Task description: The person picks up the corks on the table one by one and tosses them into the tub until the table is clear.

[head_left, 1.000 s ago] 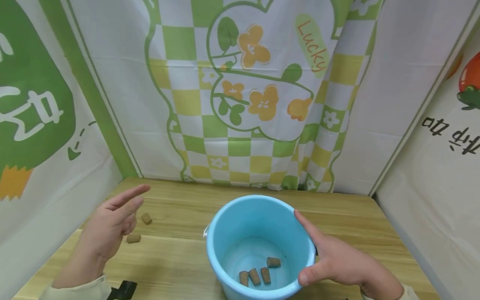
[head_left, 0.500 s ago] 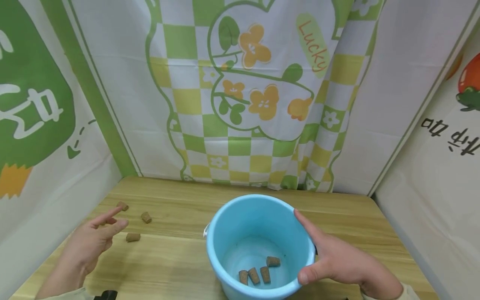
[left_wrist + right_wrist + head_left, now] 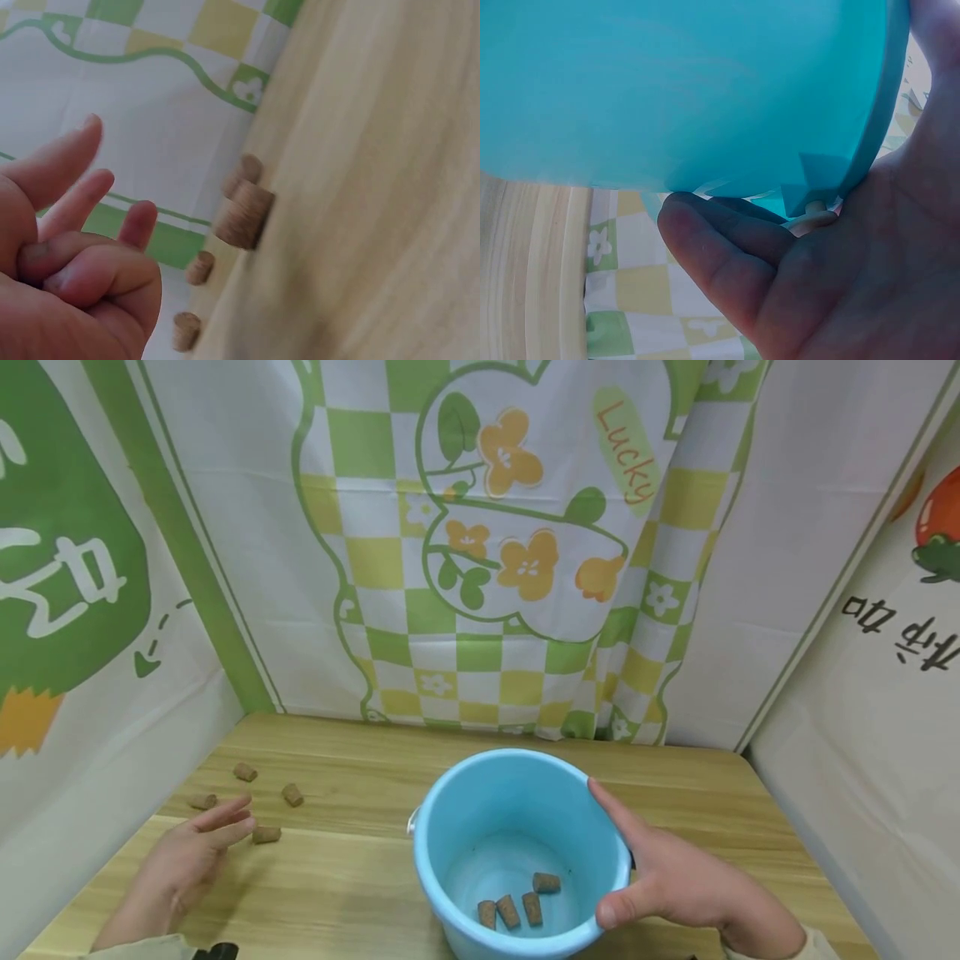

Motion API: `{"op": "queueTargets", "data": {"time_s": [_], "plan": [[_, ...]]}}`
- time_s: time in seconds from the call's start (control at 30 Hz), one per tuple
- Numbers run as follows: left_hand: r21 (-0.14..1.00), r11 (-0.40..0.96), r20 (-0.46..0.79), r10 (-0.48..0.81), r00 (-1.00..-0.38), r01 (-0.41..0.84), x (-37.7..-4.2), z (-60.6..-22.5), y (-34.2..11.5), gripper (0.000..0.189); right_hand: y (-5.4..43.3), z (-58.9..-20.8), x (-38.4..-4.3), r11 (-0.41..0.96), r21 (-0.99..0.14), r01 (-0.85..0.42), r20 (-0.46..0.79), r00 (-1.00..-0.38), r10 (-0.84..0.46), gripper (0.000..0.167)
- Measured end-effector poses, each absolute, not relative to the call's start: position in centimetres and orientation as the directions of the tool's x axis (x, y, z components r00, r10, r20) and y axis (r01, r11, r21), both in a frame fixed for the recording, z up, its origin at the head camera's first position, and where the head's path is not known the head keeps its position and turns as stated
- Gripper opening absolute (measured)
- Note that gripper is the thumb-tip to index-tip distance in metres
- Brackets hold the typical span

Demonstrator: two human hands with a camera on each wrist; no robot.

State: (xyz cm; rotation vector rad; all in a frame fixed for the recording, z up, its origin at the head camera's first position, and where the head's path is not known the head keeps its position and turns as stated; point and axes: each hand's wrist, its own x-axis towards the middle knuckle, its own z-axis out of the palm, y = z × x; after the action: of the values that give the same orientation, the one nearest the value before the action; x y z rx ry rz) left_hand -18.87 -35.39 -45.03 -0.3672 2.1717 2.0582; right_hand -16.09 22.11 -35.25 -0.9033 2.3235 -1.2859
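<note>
Brown corks lie on the left of the wooden table, among them a near cork (image 3: 266, 834) beside the fingertips of my left hand (image 3: 180, 864). That hand is low over the table, some fingers extended; in the left wrist view other fingers of the hand (image 3: 82, 255) curl toward the palm. Nothing shows between the extended fingers. My right hand (image 3: 675, 881) grips the rim of a light blue bucket (image 3: 429, 860), thumb at the near side. In the right wrist view its fingers (image 3: 712, 247) lie against the bucket's outer wall. Several corks (image 3: 508, 911) lie on the bucket floor.
Another cork (image 3: 292, 794), a far cork (image 3: 244, 772) and a leftmost cork (image 3: 202, 802) lie close together near the left table edge. A white handle end (image 3: 412, 822) sticks out at the bucket's left. Printed cloth (image 3: 480, 685) hangs behind the table (image 3: 352, 877).
My left hand has moved left and down toward the table, then slightly right to the near cork, uncovering the corks farther left. The right hand and bucket have stayed in place.
</note>
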Motion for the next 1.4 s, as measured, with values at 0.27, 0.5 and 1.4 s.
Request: {"op": "queueTargets", "data": {"time_s": [0.27,0.5,1.4], "plan": [[0.949,0.094,-0.297,-0.049,-0.954,-0.3,-19.3,-47.3,-36.0,0.083,22.1,-35.2,-16.0,0.389,-0.859,-0.333,-0.011,-0.748,-0.664,0.123],[0.947,-0.002,-0.32,-0.062,-0.945,-0.32,-19.9,-48.9,-36.8,0.078,22.1,-35.2,-16.1,0.386,-0.848,-0.363,0.011,-0.741,-0.671,0.122],[0.846,0.425,-0.287,-0.15,-0.946,-0.323,-21.1,-48.2,-35.3,0.053,22.1,-35.2,-16.0,0.375,-0.851,-0.369,0.023,-0.738,-0.674,0.123]]}}
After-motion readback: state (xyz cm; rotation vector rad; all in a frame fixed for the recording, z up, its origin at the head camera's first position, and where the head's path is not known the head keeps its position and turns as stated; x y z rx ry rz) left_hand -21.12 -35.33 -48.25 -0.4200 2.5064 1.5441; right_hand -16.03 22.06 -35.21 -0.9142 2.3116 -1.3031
